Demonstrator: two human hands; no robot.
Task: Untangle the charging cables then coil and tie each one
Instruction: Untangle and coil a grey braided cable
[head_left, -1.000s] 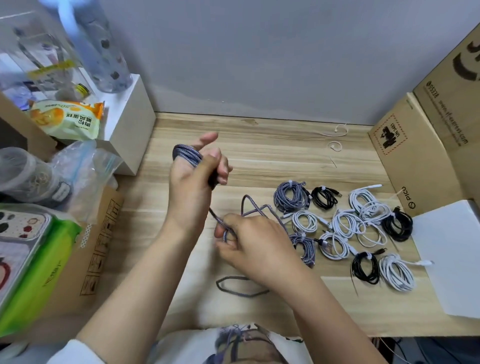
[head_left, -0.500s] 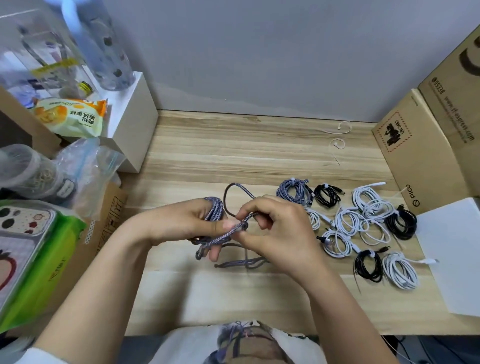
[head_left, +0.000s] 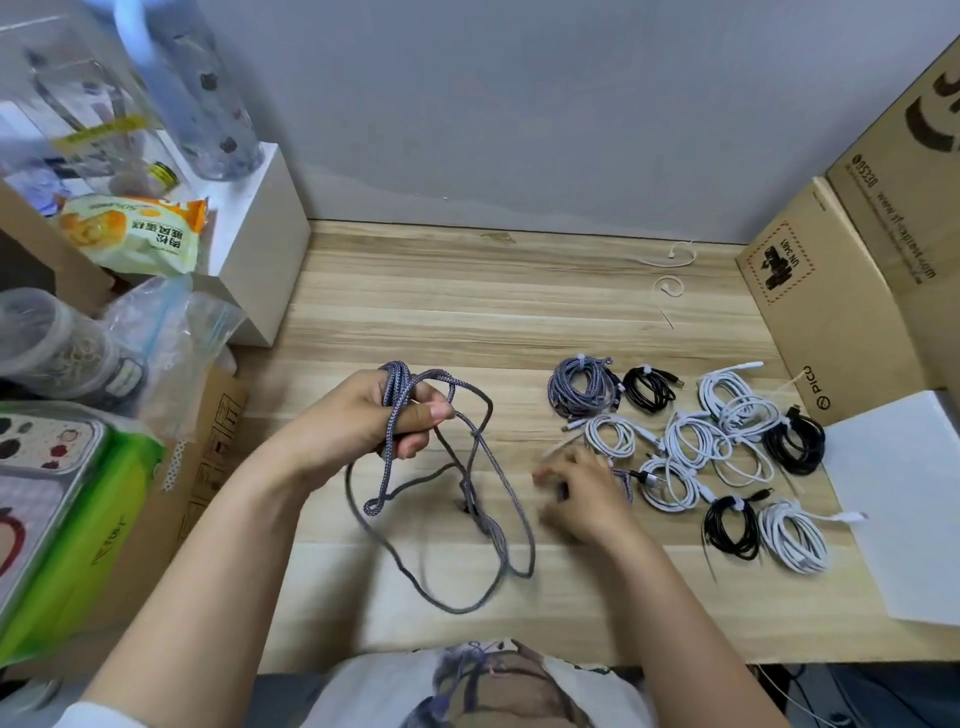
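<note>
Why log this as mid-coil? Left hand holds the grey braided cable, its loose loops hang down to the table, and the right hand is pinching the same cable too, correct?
Not quite. In the head view the right hand is off the grey braided cable, blurred beside the tied coils. The left hand alone holds it; loose loops do reach the table.

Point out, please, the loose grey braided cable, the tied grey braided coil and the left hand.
Loose grey braided cable (head_left: 511, 525): head view, on the strand lying on the table.
Tied grey braided coil (head_left: 577, 387): head view, on its wound loops.
Left hand (head_left: 374, 415): head view, on its back, gripping the cable.
</note>
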